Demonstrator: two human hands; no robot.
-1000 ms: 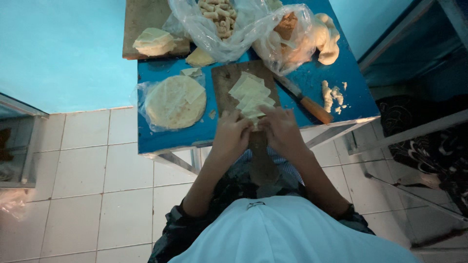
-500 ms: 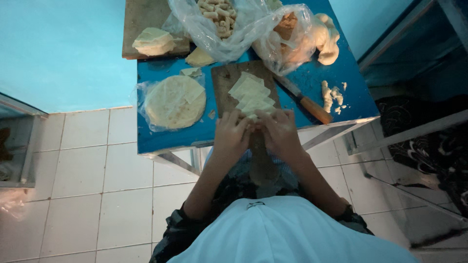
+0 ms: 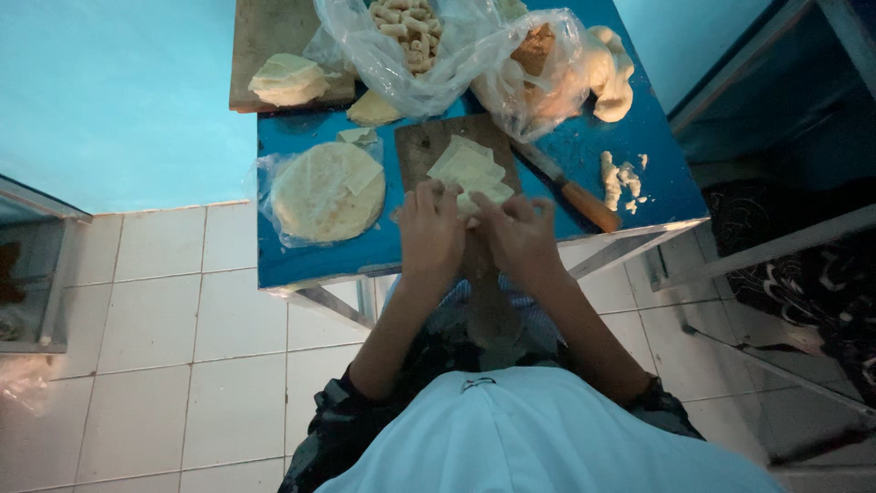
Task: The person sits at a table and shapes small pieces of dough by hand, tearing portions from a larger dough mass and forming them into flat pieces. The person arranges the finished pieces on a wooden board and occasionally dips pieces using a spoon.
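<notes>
A small dough piece [image 3: 474, 208] is pinched between left hand [image 3: 431, 230] and right hand [image 3: 518, 236] (over the board [image 3: 415, 146]); edges are best pressed evenly.

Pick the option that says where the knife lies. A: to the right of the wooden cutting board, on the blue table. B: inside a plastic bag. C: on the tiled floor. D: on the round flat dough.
A: the knife lies on the blue table, just right of the cutting board where both hands work dough.
</notes>
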